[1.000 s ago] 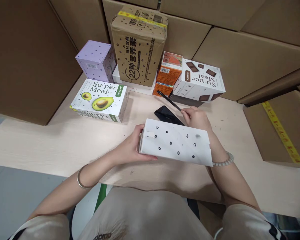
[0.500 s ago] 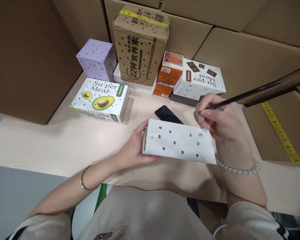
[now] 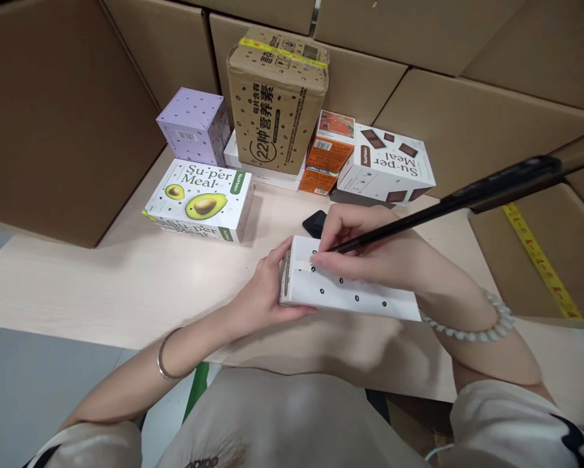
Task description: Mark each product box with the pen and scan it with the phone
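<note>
A white carton with small black oval marks point(image 3: 364, 300) is tilted in front of me above the table. My left hand point(image 3: 267, 286) grips its left end, thumb and fingers on opposite edges. Pinched in my right hand point(image 3: 374, 253) is a slim, black, pen-like tool point(image 3: 418, 214); whether it is a pen or tweezers I cannot tell. Its tip is hidden by my fingers, which rest at the carton's upper left, beside a small pale patch point(image 3: 302, 264). My right hand covers much of the carton's upper face. Behind it, a dark phone-like object point(image 3: 314, 224) is partly covered.
An avocado-print box point(image 3: 199, 198) lies on the table point(image 3: 101, 279) at left, with a purple box point(image 3: 194, 123) behind. A brown carton point(image 3: 277, 117), orange boxes point(image 3: 327, 156) and a chocolate-print box point(image 3: 392, 159) line the back. Large cardboard boxes point(image 3: 491, 123) surround the table.
My right hand has moved left and inward with the black tool, from beyond the carton's right end onto its upper left. My left hand keeps its grip on the carton.
</note>
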Available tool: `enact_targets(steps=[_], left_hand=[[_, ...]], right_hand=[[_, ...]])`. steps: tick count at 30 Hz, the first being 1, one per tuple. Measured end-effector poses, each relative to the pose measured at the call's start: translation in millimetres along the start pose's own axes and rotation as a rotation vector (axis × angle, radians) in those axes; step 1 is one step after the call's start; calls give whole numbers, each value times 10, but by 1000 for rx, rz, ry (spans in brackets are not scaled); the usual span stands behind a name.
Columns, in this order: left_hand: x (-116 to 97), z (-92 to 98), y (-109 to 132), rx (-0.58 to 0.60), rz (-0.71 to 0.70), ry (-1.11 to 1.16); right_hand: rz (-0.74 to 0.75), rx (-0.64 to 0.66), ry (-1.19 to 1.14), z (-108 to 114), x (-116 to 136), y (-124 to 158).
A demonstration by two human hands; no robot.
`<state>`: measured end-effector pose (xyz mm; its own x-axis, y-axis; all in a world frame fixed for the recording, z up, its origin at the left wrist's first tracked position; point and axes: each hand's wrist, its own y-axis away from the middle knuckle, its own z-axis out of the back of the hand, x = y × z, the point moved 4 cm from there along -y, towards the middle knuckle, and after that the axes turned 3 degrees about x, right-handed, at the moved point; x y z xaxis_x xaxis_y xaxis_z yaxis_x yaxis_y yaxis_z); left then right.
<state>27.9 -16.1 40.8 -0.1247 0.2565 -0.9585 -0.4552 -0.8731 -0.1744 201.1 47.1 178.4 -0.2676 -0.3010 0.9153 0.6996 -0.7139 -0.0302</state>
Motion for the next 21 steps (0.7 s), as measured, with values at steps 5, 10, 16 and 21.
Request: enact_targets(steps=[5,10,16,21], left_hand=[[15,-16,37,7,-39,-146],[-81,-6,3,4,-152,-189],[-150,0,-7,-14,-216,-199],[-109,2,4,-7,-193,-178]], right_hand=[[-91,49,-45,-30,36,27],[-120,72,-45,-44,53,29],[-193,48,-86,-39,21,47],[-210,78,-165,-84,27,28]])
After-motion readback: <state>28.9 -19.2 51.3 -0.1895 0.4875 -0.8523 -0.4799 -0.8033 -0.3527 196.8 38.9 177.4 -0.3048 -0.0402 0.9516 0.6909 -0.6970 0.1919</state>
